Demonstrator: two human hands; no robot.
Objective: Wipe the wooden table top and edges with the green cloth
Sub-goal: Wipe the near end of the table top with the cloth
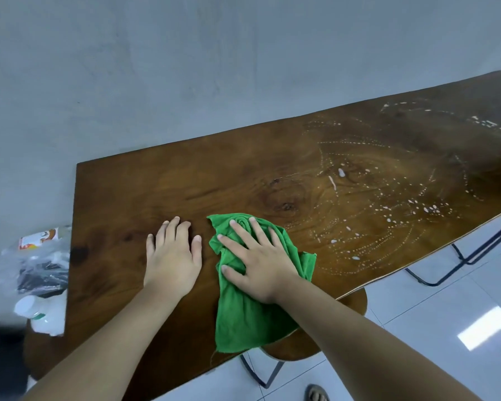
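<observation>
A dark brown wooden desk (128, 204) with visible grain is seen set against a plain grey wall (185, 68). A crumpled green microfibre cloth (243, 319) is spread on the desk top near its front edge, at about 6 o'clock from the desk's middle, with its lower end reaching that edge. The cloth is pressed down by the right hand (258, 261), whose fingers (261, 231) are released and splayed flat across the fabric, not clenched round it. The left hand (172, 256) is laid palm down on bare wood just beside the cloth, at its 9 o'clock, with the fingers (171, 230) straight and released, nothing being grasped. Trails of small white droplets (388, 198) are scattered in curved lines over the wood from 1 to 3 o'clock of the cloth. At 9 o'clock, past the desk's end, a clear plastic bag (38, 261) of items and a white plastic bottle (44, 314) are seen, somewhat blurred. A round brown wooden stool seat (330, 328) is tucked under the front edge at 5 o'clock, above a white tiled floor (417, 308).
</observation>
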